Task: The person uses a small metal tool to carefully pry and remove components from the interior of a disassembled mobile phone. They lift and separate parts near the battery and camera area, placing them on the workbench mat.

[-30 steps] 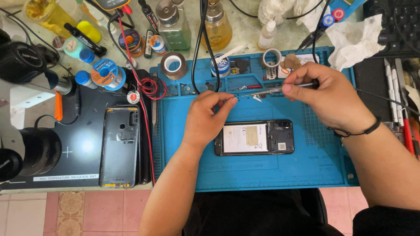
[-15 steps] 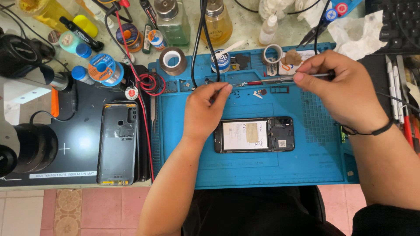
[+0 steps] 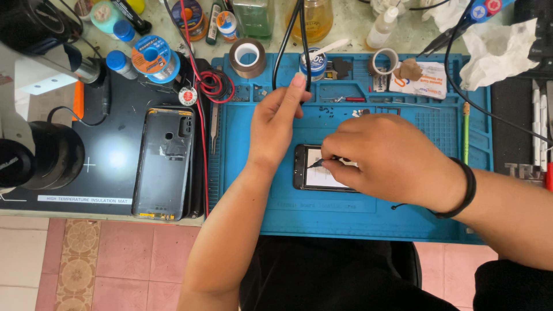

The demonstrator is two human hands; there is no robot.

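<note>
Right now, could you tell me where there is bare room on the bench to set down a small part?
The blue mat is bare along its near edge, below the opened phone. The black mat has room between the microscope base and the phone back cover. The far edge is crowded with tape rolls, bottles and cables.

Both forearms come up from the lower edge, bare to the elbow. The left hand (image 3: pixel 275 124) lies palm down with its fingers stretched forward and the index finger longest ahead. The right hand (image 3: pixel 387 154) is curled, knuckles up, thumb and fingertips pinched together toward the left (a dark band circles its wrist). The hands sit near each other, not touching.
</note>
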